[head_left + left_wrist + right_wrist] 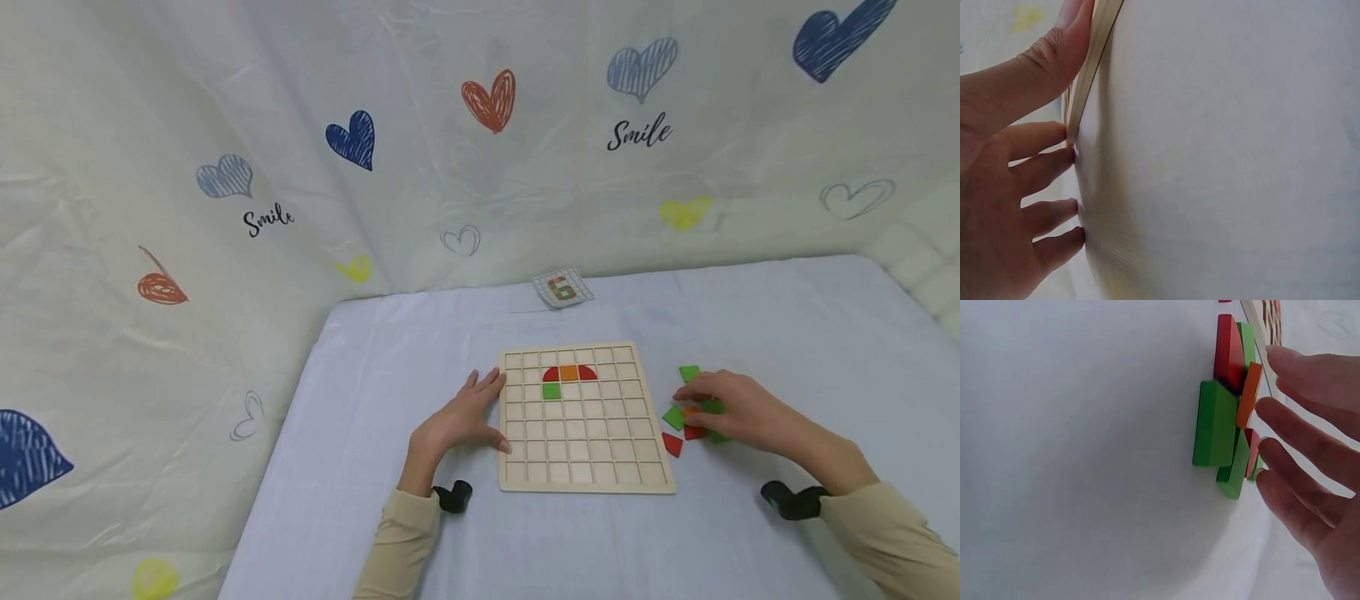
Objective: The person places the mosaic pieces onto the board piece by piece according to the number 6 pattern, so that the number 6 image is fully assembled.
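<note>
- Where the backdrop (pixel 420 50) rises behind the table (pixel 360 417), the word "Smile" (pixel 639 132) can be read twice, in black script, among drawn hearts (pixel 489 104) in blue, red, yellow and plain outline.
- Card (pixel 562 288): lies at the table's far edge, slightly turned, beyond the board (pixel 592 429); its grid carries a coloured figure legible as "6".
- Left hand (pixel 461 417): set against the board's left edge, fingers straight and spread, thumb well apart from them and touching the edge nearer the wearer; it steadies no tile, and the grip is unclosed.
- Right hand (pixel 738 406): palm down over the loose tiles (pixel 672 444), fingers slightly bent and, in the right wrist view, parted, with the tips just beside an orange tile (pixel 1249 394); nothing is seen clasped, and contact cannot be told.
- Board: flat on the table between the hands; near its top, a row of red, orange and red pieces (pixel 569 373), with a green square (pixel 551 391) directly below the left red one.
- Loose tiles: green, red and orange, clustered right of the board, some overlapping.
- Sleeves (pixel 401 533): beige, both forearms entering from the near side.
</note>
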A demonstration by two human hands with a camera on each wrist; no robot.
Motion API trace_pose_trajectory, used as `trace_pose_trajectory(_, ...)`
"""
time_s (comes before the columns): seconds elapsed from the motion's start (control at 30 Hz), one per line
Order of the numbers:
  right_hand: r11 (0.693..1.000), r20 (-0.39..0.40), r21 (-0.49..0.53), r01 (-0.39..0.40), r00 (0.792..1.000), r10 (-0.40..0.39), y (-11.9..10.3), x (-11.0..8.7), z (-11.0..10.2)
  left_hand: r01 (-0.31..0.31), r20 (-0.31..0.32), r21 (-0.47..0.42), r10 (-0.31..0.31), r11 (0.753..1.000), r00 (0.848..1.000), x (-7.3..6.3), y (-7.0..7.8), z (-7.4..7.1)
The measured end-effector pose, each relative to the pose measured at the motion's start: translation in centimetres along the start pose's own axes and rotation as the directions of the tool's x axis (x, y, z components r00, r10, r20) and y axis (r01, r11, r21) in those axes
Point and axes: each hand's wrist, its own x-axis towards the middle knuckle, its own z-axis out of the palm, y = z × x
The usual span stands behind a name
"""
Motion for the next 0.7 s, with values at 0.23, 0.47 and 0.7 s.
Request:
trace_pose_trajectory(0.23,1.0,0.022,-0.018,-0.02,1.0,0.02,0.65,-0.6,-0.31,0.002,-0.001,0.001,-0.002,1.0,1.0,0.07,-0.01,0.05)
trace_pose_trajectory(0.47,0.999,0.021,-0.036,-0.008,1.0,0.009,1.02,-0.46,-0.08,-0.001,-0.004,0.006,0.001,1.0,1.0,0.04,-0.11,0.05)
trace_pose_trajectory(0.7,0.999,0.014,-0.011,-0.046,0.999,0.046,1.01,-0.34,0.26,-0.008,-0.001,0.009,0.008,1.0,1.0,0.06,-0.11,0.09)
